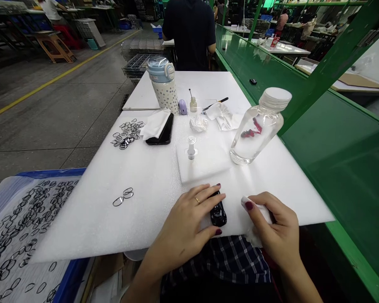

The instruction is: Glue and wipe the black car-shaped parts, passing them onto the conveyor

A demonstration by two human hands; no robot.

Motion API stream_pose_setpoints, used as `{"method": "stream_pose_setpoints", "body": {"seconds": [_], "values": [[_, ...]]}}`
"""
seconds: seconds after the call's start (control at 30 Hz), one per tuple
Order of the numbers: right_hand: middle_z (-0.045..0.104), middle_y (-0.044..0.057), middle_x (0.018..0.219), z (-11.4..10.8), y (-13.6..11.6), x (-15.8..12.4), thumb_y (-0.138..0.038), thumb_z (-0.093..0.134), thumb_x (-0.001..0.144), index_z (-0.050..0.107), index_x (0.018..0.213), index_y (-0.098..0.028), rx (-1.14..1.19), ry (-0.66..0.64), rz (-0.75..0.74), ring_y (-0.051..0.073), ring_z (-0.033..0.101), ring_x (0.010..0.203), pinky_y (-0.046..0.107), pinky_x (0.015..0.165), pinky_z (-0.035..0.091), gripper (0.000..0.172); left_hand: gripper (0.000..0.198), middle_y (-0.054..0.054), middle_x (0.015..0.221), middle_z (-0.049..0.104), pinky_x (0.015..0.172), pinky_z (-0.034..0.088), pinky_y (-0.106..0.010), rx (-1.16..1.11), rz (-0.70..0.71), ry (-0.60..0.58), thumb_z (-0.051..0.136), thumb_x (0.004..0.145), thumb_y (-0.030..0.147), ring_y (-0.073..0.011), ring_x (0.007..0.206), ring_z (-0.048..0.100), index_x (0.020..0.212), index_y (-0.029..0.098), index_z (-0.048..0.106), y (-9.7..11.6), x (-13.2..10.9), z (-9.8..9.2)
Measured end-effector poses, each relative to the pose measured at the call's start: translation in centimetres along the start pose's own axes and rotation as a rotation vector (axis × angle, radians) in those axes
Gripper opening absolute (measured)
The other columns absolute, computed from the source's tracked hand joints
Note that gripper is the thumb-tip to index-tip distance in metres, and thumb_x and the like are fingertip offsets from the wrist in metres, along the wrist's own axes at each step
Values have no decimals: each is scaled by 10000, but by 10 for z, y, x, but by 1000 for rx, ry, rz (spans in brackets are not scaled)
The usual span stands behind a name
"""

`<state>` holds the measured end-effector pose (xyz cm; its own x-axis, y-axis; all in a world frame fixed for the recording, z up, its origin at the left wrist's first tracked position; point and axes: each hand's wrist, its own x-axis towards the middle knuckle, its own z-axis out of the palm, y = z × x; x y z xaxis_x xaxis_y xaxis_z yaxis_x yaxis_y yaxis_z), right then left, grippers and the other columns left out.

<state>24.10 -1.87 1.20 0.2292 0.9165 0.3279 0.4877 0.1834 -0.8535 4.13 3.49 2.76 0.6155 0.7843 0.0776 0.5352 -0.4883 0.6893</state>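
Observation:
A small glossy black piece shaped like a toy car (218,213) lies on the white foam sheet close to the front edge. My left hand (191,214) holds it down, with the fingers across its far end and the thumb by its near end. In my right hand (276,229) a wad of white tissue (265,212) is pinched between thumb and fingers, just right of the black piece. A folded foam pad (205,164) lies beyond my hands, bearing a small clear plastic pump or cap (191,149).
A clear bottle (255,130) stands at right, with a dotted tumbler (164,86) farther back. Tissue covers part of a black phone (166,132). Thin black rings (126,134) lie at left; more fill a blue-edged tray (77,171). A green partition (334,160) borders the right side.

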Motion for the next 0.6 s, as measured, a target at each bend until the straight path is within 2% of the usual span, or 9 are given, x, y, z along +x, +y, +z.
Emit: {"method": "stream_pose_setpoints", "body": {"seconds": [0.07,0.13,0.2,0.33,0.6], "values": [[619,36,775,2,4,-7,-165,595,881,667,928,-197,-54,53,-109,155,573,672,282,566,435,91,540,-39,1285,583,998,465,-510,19,-8,75,815,695,240,-293,1188,518,1194,315,621,-1,1,7],[634,51,838,5,7,-12,-97,595,864,665,1031,-202,-110,32,-210,158,601,718,281,585,469,209,424,-51,1111,609,901,514,-456,22,-49,196,815,700,280,-260,1044,566,1097,254,666,-2,2,14],[635,54,862,9,9,-15,-50,594,846,652,1089,-204,-152,-5,-281,149,609,726,268,579,487,293,335,-42,1006,594,842,521,-416,21,-54,259,769,757,260,-230,965,568,1074,225,667,-3,1,18],[636,54,848,14,8,-15,-35,587,835,644,1127,-206,-201,-34,-366,142,609,691,254,543,491,344,325,-23,1002,582,822,508,-379,5,-19,242,716,799,188,-208,953,555,1112,242,647,-5,-2,16],[632,69,840,22,8,-13,-102,605,829,672,1100,-193,-364,-44,-460,152,586,673,279,568,483,294,315,-25,1012,581,837,500,-380,-18,-29,231,675,813,153,-212,962,556,1111,250,656,-4,-3,14]]}}
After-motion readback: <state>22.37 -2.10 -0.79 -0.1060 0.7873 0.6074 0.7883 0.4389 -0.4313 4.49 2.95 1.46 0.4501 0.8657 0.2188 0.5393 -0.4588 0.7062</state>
